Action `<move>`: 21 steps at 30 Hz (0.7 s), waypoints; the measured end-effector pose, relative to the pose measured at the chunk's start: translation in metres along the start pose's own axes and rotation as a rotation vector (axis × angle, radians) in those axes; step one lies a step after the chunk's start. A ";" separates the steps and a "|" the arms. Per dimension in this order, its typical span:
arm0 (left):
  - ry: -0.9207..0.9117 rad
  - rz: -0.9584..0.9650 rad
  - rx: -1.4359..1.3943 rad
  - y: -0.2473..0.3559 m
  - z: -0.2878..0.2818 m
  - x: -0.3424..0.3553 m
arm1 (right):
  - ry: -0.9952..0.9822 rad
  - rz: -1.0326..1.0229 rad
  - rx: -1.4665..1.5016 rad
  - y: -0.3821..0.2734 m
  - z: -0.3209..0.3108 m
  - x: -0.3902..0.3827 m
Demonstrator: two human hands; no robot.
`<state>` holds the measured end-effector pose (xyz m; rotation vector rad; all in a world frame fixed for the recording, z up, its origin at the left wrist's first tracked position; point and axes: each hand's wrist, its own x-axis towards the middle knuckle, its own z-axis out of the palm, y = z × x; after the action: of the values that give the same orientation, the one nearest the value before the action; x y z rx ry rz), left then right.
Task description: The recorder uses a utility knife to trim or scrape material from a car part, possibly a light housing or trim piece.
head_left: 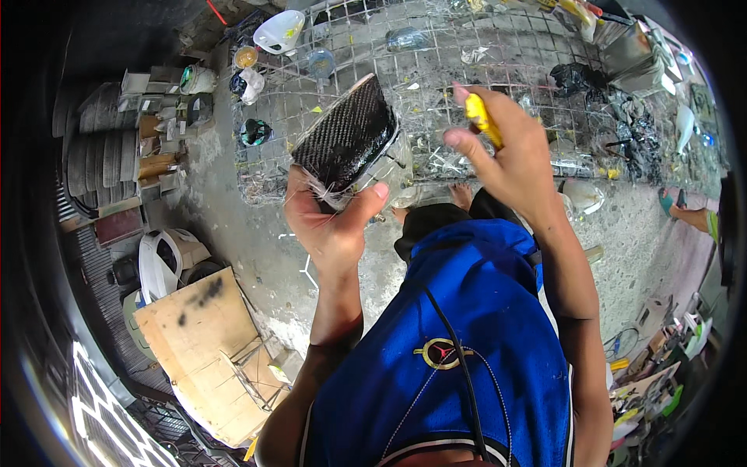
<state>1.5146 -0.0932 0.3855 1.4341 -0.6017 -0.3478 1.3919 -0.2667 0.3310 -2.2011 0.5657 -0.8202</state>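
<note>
My left hand (333,226) grips a black woven carbon-fibre panel (346,132) by its lower end, thumb on the near edge. The panel is tilted, with a glossy curved side, and frayed clear strands stick out from its lower rim. To the right of it, apart from the panel, my right hand (506,152) is closed around a yellow-handled tool (484,118). Fingers cover part of that tool, and I cannot make out a blade or tip.
Below my hands stretches a wire-mesh bench top (436,78) strewn with scraps. A white container (280,31) and a cup (246,57) stand at its far left; black plastic (580,78) lies right. A stained board (206,342) leans lower left. Another person's foot (675,204) shows at right.
</note>
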 end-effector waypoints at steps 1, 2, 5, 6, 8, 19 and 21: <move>-0.001 0.000 0.000 0.000 0.001 0.000 | 0.001 -0.165 0.047 -0.007 0.000 0.000; 0.000 0.003 0.019 0.001 0.003 -0.001 | 0.022 -0.210 0.058 -0.013 0.000 0.001; -0.018 -0.025 0.046 0.006 0.005 -0.006 | -0.253 -0.122 0.015 -0.029 0.002 -0.011; -0.026 -0.046 0.044 0.007 0.006 -0.008 | -0.245 -0.118 0.015 -0.031 0.004 -0.013; -0.042 -0.033 0.077 0.007 0.007 -0.011 | -0.256 -0.186 -0.064 -0.032 0.011 -0.015; -0.080 -0.082 0.111 -0.014 -0.002 -0.016 | -0.214 -0.296 -0.148 0.014 0.035 -0.010; -0.110 -0.166 0.123 -0.021 -0.008 -0.013 | -0.256 -0.290 -0.179 0.028 0.042 -0.008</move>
<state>1.5112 -0.0817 0.3626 1.5956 -0.6030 -0.5313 1.4115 -0.2606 0.2842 -2.5438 0.2029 -0.6344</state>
